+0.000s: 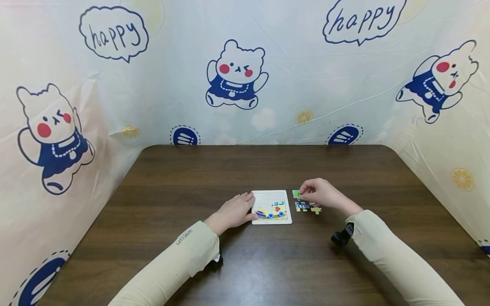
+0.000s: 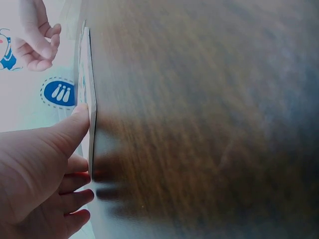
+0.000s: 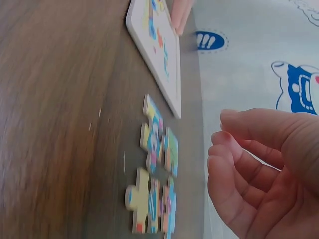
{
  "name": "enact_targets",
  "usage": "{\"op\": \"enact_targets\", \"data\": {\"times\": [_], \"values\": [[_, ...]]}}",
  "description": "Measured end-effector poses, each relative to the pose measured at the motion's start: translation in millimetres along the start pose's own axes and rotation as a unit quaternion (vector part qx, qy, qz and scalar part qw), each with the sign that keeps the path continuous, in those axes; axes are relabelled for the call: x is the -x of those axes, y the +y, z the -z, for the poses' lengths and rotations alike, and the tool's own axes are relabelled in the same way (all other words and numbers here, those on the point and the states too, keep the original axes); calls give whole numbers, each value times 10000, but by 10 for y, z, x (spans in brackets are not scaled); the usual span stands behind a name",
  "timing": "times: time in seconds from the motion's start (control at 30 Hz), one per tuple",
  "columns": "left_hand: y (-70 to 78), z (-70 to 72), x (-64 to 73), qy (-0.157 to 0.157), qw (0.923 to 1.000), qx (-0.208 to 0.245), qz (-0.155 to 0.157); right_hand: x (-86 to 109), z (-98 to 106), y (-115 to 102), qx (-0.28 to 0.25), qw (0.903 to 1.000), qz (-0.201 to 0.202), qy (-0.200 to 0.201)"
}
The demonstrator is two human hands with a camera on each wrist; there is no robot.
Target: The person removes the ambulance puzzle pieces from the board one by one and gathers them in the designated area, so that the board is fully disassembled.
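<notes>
Head view: puzzle tray (image 1: 265, 197) flat on brown table (image 1: 199, 170), joined yellow vehicle section (image 1: 276, 210) seated along its 6 o'clock part, bare white toward 12. Left hand (image 1: 234, 210) at tray's 9 o'clock side, thumb and fingers spread along that edge, touching it, not wrapped round. Loose pieces at tray's 3 o'clock, apart from it: green piece (image 1: 296, 194) at the group's 10, blue-marked piece (image 1: 301, 206) at 7, yellow piece (image 1: 316, 210) at 4, others partly hidden. Right hand (image 1: 319, 193) over the group, tips by the green piece. Sleeves cream; black wrist device (image 1: 342, 236) under the right one. Printed bear backdrop (image 1: 172, 85) at 12. Left wrist view: tray nearly edge-on toward 9, left thumb against its edge, other fingers lower down; right hand at 10, bent fingers, nothing seen in them. Right wrist view: right hand at 4, fingers loosely bent, thumb and index tips slightly apart, no piece between; loose pieces toward 6, tray at 12, left fingertips at its far edge. Hands well apart from each other.
</notes>
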State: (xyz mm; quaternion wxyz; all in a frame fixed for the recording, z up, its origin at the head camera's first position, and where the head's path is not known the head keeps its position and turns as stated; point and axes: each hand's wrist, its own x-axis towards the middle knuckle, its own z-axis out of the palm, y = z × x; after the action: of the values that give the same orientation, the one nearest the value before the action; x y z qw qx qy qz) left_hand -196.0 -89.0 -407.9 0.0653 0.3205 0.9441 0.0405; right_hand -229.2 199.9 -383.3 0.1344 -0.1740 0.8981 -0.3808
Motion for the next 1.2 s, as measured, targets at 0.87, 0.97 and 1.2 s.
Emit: {"op": "enact_targets", "data": {"times": [0.87,0.97,1.2], "values": [[-13,-13,-10,86,10000,-19,-26,-163,-446,-223,52,9981,290,-537],[-14,-13,-13,74,10000,-1,-8,-172,-475,-229,140,9974,360,-602],[-12,-12,-14,31,10000,4,14,-178,-521,-256,350,9964,309,-711]]}}
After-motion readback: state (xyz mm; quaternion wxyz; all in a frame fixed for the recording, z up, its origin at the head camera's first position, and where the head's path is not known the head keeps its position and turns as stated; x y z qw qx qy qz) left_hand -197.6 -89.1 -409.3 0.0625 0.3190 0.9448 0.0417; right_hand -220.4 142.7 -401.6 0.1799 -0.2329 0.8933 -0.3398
